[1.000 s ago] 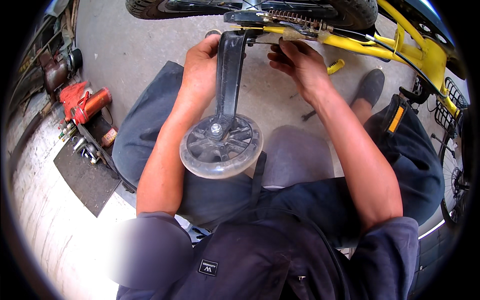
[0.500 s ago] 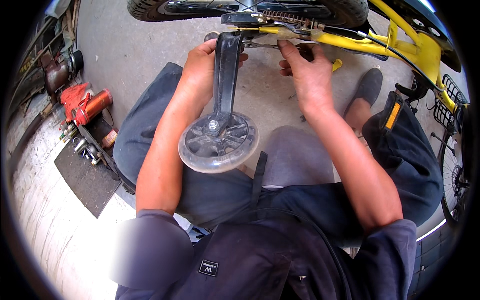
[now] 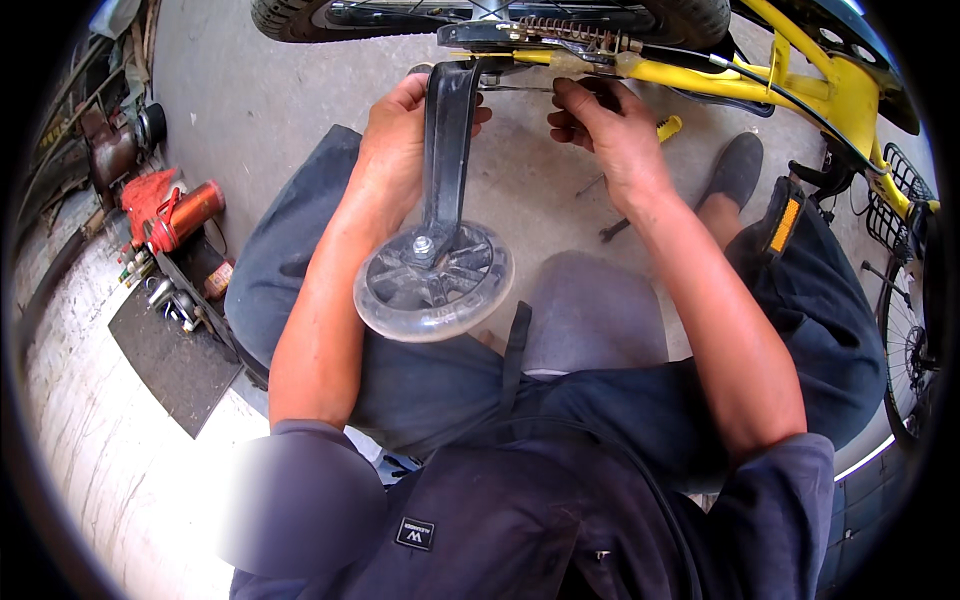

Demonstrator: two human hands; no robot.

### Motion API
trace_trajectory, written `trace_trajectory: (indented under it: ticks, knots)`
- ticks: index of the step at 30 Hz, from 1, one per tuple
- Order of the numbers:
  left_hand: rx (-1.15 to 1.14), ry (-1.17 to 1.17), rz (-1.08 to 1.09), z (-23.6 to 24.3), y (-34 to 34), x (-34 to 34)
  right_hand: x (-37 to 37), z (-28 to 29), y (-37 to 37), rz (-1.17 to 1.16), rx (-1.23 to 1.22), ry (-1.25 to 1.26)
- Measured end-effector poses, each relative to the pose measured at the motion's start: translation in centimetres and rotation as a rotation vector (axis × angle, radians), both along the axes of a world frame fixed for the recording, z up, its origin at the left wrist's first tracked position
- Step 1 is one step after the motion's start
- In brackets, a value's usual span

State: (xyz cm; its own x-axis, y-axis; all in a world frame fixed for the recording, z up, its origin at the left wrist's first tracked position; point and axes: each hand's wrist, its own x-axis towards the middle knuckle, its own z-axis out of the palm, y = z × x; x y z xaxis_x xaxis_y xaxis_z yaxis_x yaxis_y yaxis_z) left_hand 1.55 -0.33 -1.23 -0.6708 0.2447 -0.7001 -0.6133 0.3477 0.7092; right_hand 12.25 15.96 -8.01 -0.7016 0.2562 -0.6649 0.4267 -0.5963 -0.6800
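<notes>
A bicycle with a yellow frame (image 3: 840,100), black tire (image 3: 670,25) and coiled spring (image 3: 570,35) fills the top. A black bracket (image 3: 448,145) hangs toward me from near the wheel hub, with a small clear-rimmed wheel (image 3: 435,315) bolted at its end. My left hand (image 3: 395,135) is closed round the bracket's upper end, fingertips showing behind it. My right hand (image 3: 615,135) pinches a thin metal piece (image 3: 520,88), apparently a rod or tool, just under the frame. Its far end by the bracket is hard to make out.
An orange cylinder (image 3: 185,218), red cloth (image 3: 145,200) and metal parts (image 3: 170,298) lie left, near a dark mat (image 3: 170,365). A yellow handled object (image 3: 668,127) and dark tool (image 3: 610,230) lie on the floor. Another bicycle wheel (image 3: 900,350) stands right.
The bracket and small wheel have shifted slightly up and left, along with my left hand. My right hand has moved a little rightward and its fingers have changed position slightly.
</notes>
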Motion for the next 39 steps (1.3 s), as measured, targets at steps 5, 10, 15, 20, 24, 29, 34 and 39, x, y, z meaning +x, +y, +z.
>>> trace_trajectory:
  ticks: [5, 10, 15, 20, 24, 29, 34, 39]
  knots:
    - [-0.084, 0.113, -0.059, -0.3, -0.7, 0.2, -0.1, -0.7, -0.5, -0.028, -0.242, 0.002]
    - [-0.149, 0.132, -0.067, 0.4, -0.5, 0.0, -0.7, -2.5, -0.8, -0.093, -0.372, 0.075]
    - [-0.110, 0.238, -0.098, -0.3, -1.0, 0.0, -0.9, -3.7, -1.0, -0.089, -0.472, 0.101]
    - [-0.135, 0.292, -0.130, -0.6, -1.3, 0.1, -1.3, -4.6, -2.0, -0.073, -0.558, 0.077]
    - [-0.254, 0.351, -0.153, 0.6, -0.2, 0.2, -1.9, -4.0, -3.0, -0.094, -0.601, 0.064]
    - [-0.267, 0.336, -0.167, 0.8, -0.1, 0.1, -1.8, -4.0, -3.2, -0.113, -0.615, 0.058]
    - [-0.247, 0.340, -0.161, 0.3, -0.3, 0.0, -2.2, -4.3, -4.1, -0.125, -0.636, 0.068]
    - [-0.257, 0.362, -0.194, 0.4, -0.2, 0.0, -2.4, -4.4, -4.4, -0.120, -0.665, 0.067]
